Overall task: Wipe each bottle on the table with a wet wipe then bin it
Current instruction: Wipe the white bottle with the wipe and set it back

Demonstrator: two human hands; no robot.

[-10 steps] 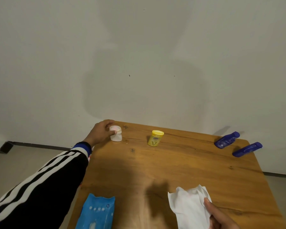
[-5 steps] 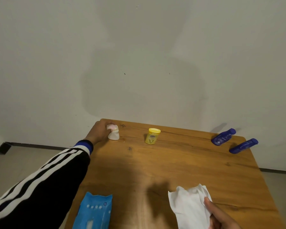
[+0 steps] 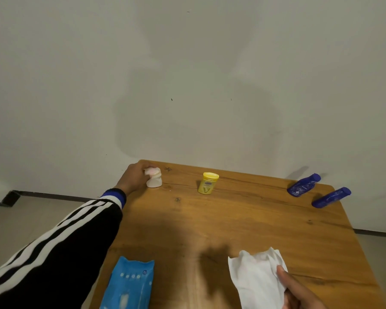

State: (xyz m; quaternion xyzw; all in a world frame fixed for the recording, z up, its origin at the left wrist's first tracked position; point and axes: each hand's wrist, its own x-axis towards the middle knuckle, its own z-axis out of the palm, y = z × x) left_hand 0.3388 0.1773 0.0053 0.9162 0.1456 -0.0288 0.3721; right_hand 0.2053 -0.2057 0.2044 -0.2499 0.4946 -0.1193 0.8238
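Small white bottle [image 3: 153,180] stands upright at the far left corner of the tabletop [image 3: 243,224], pinkish at the cap, waisted below it. Left hand [image 3: 135,178] is on it from the left: fingers curled round the cap and upper body, clamped on the bottle. Judged light, rigid plastic, probably near empty; a firm wrap at the waist under the cap should hold it, since the narrowing stops it sliding down through the grip. Once wetted it will likely turn slick, so grip the body rather than the cap alone.

Wet wipe [image 3: 254,277] is at the near right, limp and creased, partly spread over the tabletop. Right hand [image 3: 299,291] holds it at its right edge, thumb pressed on top; the other fingers are cut off by the frame edge, so the pinch is inferred rather than fully seen. The sheet is soft and clingy and will drape round a small bottle easily.

Yellow bottle [image 3: 207,183] stands upright to the right of the white one, apart from it. Two dark blue bottles [image 3: 303,185] and [image 3: 331,197] lie on their sides at the far right corner, near each other; whether they touch, cannot tell. Lying round, they may roll when nudged.

Blue wipes pack [image 3: 129,284] lies flat at the near left edge. No bin in view.
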